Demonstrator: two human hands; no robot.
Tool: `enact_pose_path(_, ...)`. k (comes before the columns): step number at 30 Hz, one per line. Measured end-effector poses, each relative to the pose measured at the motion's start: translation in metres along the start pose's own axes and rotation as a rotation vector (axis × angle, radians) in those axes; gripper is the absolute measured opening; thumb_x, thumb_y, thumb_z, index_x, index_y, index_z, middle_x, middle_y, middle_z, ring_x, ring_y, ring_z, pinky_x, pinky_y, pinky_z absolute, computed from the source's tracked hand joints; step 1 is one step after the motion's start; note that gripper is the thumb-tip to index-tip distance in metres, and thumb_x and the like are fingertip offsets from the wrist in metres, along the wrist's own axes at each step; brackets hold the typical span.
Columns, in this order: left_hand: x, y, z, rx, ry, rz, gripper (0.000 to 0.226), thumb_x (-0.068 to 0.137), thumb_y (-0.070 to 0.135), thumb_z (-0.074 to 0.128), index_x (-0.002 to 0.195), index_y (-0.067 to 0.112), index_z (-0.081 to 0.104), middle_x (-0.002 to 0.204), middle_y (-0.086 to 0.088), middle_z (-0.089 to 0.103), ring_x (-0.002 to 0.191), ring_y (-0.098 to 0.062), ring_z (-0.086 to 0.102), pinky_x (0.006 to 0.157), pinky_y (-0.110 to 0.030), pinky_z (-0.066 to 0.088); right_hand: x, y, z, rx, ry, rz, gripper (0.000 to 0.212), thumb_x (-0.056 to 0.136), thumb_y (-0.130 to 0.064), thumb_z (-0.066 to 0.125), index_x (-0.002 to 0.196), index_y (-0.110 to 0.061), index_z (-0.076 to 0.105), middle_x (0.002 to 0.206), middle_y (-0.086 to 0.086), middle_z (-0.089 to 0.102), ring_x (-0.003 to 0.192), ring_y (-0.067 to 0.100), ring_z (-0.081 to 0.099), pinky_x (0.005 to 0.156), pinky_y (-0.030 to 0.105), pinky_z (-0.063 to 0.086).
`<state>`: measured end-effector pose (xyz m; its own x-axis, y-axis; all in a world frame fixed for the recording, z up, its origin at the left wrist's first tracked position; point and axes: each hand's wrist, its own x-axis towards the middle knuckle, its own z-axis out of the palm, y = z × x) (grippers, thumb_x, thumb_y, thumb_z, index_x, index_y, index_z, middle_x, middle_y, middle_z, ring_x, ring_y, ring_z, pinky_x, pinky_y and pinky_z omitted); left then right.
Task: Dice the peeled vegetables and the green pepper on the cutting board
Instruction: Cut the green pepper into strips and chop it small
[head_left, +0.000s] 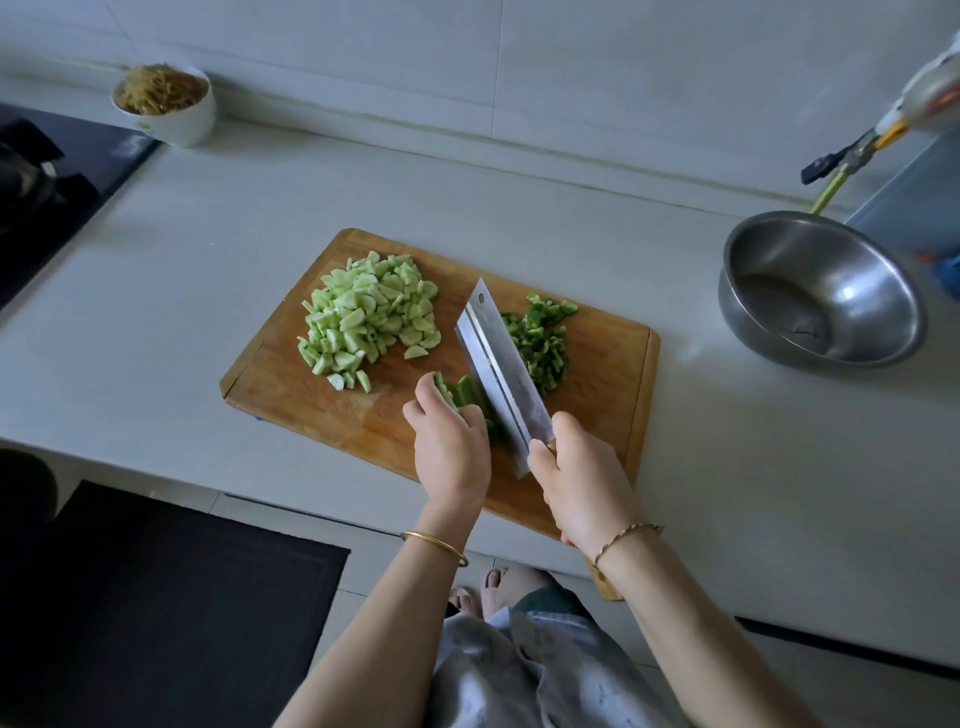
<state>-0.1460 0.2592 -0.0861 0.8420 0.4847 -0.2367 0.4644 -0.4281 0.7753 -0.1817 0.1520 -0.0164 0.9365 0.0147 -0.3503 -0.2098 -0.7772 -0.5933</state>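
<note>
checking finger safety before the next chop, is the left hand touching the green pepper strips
Touching. The head view shows the left hand with fingers curled over the green pepper strips, holding them on the cutting board beside the cleaver.

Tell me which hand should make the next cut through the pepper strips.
Right. The right hand grips the cleaver by its handle, its blade beside the green pepper strips. The left hand is busy holding those strips down on the cutting board.
</note>
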Motion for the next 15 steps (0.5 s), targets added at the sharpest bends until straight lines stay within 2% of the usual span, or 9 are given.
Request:
enact_pose_path(3,0.0,-0.002,0.0,0.015,-0.011,0.033,0.048,0.092,0.012,0.044,0.138,0.017,0.029,0.128,-0.013,0.04,0.067,-0.025,0.049,0.056,-0.031,0.039,0.007,-0.009,0.001,-0.038,-0.018,-0.008,0.014,0.102,-0.026,0.038,0.094,-0.015,0.043,0.07,-0.003,0.051,0.058,0.013,0.052,0.054,0.035,0.054)
enact_pose_path(6,0.0,-0.004,0.001,0.024,-0.012,0.032,0.048,0.093,0.012,0.044,0.139,0.016,0.029,0.128,-0.014,0.04,0.065,-0.024,0.049,0.055,-0.03,0.039,0.009,-0.01,0.005,-0.116,-0.025,-0.016,0.015,0.103,-0.026,0.036,0.092,-0.016,0.039,0.067,-0.007,0.044,0.054,0.007,0.044,0.046,0.02,0.034)
enact_pose_path(8,0.001,-0.004,0.001,0.035,-0.014,0.036,0.048,0.093,0.013,0.044,0.138,0.016,0.03,0.129,-0.014,0.041,0.064,-0.024,0.049,0.053,-0.029,0.038,0.004,-0.006,0.009,-0.188,-0.027,-0.025,0.016,0.103,-0.027,0.036,0.091,-0.017,0.037,0.066,-0.008,0.041,0.054,0.005,0.042,0.047,0.017,0.031)
enact_pose_path(10,0.0,-0.004,0.002,0.042,-0.019,0.036,0.047,0.093,0.013,0.044,0.138,0.016,0.03,0.129,-0.013,0.041,0.065,-0.023,0.049,0.054,-0.029,0.037,0.003,-0.005,0.013,-0.217,-0.032,-0.018,0.016,0.103,-0.028,0.036,0.091,-0.017,0.036,0.069,-0.006,0.044,0.059,0.01,0.048,0.049,0.018,0.035)
enact_pose_path(15,0.001,-0.004,0.001,0.047,-0.023,0.047,0.047,0.094,0.014,0.045,0.139,0.017,0.031,0.128,-0.012,0.04,0.062,-0.02,0.049,0.049,-0.027,0.034,0.014,-0.011,0.027,-0.238,-0.007,0.009,0.017,0.103,-0.027,0.035,0.096,-0.013,0.04,0.078,0.001,0.054,0.071,0.023,0.06,0.061,0.033,0.05)
